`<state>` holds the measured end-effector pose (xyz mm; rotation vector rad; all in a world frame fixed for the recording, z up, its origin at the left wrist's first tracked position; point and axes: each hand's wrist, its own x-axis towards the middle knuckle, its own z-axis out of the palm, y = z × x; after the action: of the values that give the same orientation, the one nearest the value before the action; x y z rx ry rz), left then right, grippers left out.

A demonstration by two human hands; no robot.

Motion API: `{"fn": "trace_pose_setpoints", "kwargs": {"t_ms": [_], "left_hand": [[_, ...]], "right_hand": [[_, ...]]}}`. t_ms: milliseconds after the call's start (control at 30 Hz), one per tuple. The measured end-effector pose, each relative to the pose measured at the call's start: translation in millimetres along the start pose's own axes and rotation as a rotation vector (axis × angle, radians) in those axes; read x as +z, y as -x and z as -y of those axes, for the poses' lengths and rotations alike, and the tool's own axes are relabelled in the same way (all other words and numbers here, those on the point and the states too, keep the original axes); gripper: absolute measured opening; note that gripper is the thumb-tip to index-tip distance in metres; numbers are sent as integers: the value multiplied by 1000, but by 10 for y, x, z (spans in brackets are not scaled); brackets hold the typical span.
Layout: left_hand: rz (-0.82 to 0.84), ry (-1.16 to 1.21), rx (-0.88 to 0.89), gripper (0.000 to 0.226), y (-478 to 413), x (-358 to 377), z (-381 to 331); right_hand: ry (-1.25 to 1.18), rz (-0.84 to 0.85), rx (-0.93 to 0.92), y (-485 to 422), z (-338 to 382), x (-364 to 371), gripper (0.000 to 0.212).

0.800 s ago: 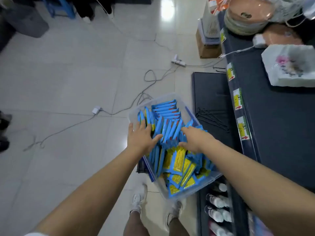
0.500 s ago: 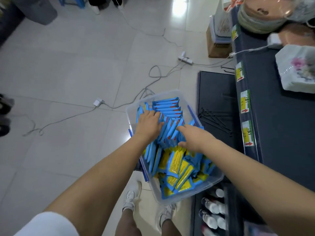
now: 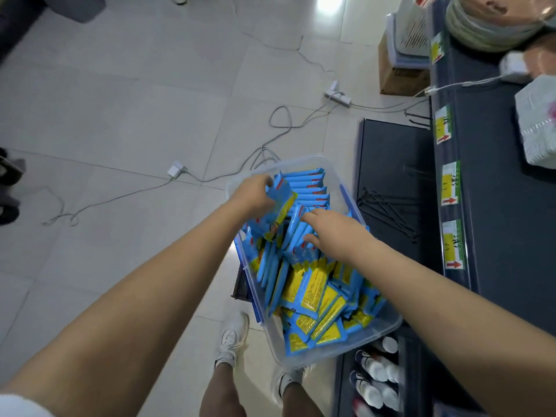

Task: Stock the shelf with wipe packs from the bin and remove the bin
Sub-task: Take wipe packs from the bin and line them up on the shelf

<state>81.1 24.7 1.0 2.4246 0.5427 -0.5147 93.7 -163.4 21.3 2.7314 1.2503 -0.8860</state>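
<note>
We look down along our two bare arms, which reach into a clear plastic bin just beside a dark shelf on our right. The bin stands above the floor on something dark that shows only at its left edge. It is crowded with blue and yellow wipe packs. Those at the far end stand on edge in rows, and those at the near end lie tumbled flat. Our left hand is at the far left corner of the bin, fingers and thumb curled round a pack that is raised above the others and tilted. It may hold more than one. Our right hand lies palm down on the upright packs in the middle of the bin, fingers reaching toward the left hand, thumb set apart. We cannot tell whether it grips anything. Yellow and green labels run along the shelf's front edge. Below the near right corner of the bin, a lower level holds white bottles. To the left, the pale tiled floor carries loose grey cables and a white power strip. Our white shoes show beneath the near end of the bin.
</note>
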Motion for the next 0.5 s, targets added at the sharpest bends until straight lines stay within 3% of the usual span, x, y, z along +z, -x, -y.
{"fn": "trace_pose_setpoints", "kwargs": {"t_ms": [167, 300, 500], "left_hand": [[-11, 32, 31, 30, 83, -482, 90], [-58, 98, 27, 34, 148, -569, 233], [-66, 144, 4, 38, 166, -551, 432]], "right_hand": [[123, -26, -30, -374, 175, -54, 24], [295, 25, -113, -646, 371, -70, 34], [531, 154, -172, -908, 487, 131, 32]]}}
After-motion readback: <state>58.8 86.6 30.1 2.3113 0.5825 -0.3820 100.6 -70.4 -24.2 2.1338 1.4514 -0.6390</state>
